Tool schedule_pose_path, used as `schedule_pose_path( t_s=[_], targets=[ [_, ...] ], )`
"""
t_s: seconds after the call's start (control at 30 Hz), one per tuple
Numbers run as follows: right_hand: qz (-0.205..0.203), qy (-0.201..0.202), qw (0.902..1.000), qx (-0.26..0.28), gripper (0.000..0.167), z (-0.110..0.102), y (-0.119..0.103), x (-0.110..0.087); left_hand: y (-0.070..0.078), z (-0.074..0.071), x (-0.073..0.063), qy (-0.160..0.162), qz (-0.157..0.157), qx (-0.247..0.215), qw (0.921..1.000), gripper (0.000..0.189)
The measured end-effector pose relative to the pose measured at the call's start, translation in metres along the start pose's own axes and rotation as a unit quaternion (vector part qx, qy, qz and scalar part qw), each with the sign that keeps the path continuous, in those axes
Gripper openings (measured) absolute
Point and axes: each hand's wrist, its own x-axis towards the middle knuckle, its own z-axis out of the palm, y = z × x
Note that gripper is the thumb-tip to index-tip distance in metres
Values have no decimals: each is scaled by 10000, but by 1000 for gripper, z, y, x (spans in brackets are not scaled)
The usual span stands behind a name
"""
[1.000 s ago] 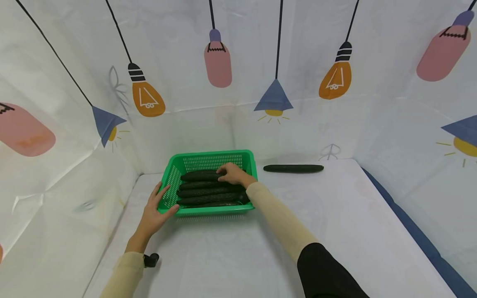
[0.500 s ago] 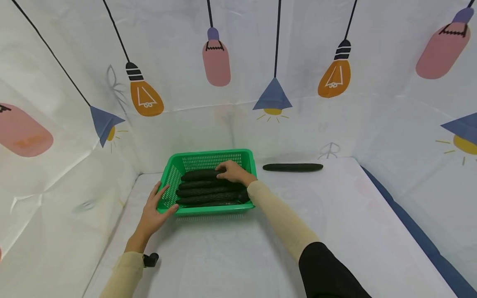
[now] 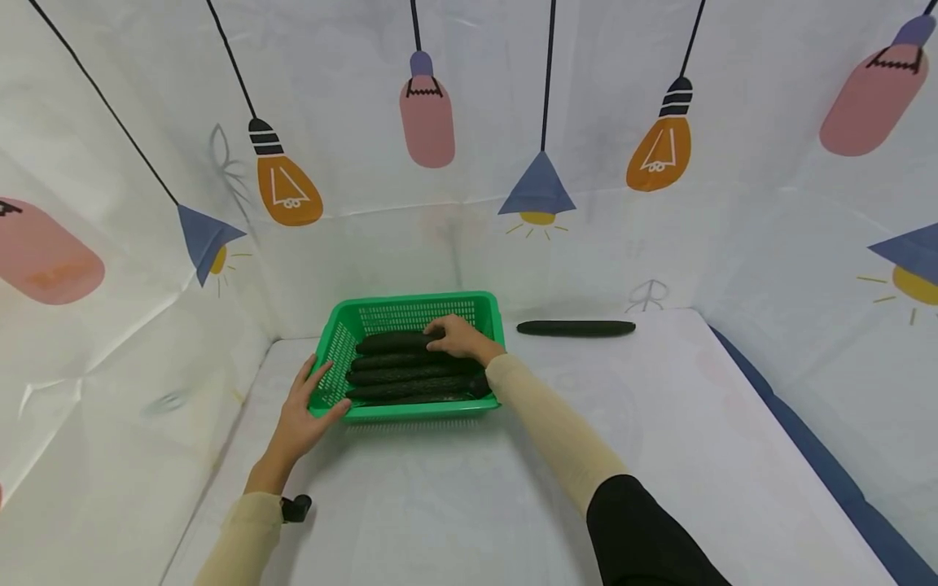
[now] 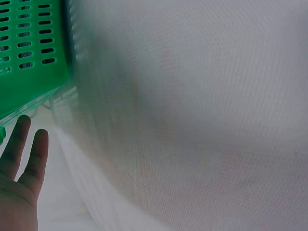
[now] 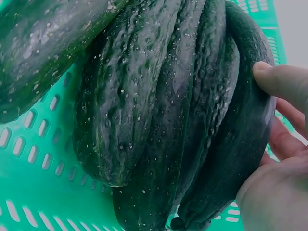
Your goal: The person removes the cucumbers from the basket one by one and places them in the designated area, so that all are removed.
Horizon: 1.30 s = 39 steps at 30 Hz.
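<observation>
A green plastic basket [image 3: 418, 413] holds several dark green cucumbers [image 3: 410, 376] lying side by side. My right hand [image 3: 460, 338] reaches in over its right side and grips the rearmost cucumber [image 3: 392, 343]. In the right wrist view, the thumb lies on one side of that smooth cucumber [image 5: 245, 120] and the fingers curl behind it. Bumpier cucumbers [image 5: 130, 96] lie close beside it. My left hand [image 3: 300, 419] is at the basket's front left corner, thumb and fingers spread along the rim. The left wrist view shows two straight fingers [image 4: 36, 161] just below the basket's slotted wall [image 4: 33, 79].
One more cucumber [image 3: 575, 328] lies on the white-covered table [image 3: 586, 407], right of the basket near the back wall. White sheeting [image 3: 469, 244] printed with lamps and bulbs encloses the back and both sides. Dark blue fabric [image 3: 799, 448] shows along the table's right edge.
</observation>
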Motion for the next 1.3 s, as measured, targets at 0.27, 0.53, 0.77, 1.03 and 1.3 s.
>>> schedule_pose_path(
  t_s=[0.27, 0.53, 0.77, 1.03, 1.3],
  targets=[
    [47, -121, 9999, -59, 41, 0, -1, -1, -2, 0, 0, -19, 22, -50, 10000, 80],
    [40, -210, 9995, -245, 38, 3, -1, 2, -2, 0, 1, -13, 31, -43, 10000, 80],
    [103, -274, 9993, -219, 40, 4, -6, 5, -3, 1, 1, 16, 54, -46, 10000, 80],
    [181, -336, 9971, -659, 46, 11, -18, 13, 1, 1, 3, -3, 88, -124, 9999, 81],
    [311, -220, 9970, -668, 43, 19, -21, 20, 3, -1, 1, 24, 66, -83, 9999, 81]
  ],
)
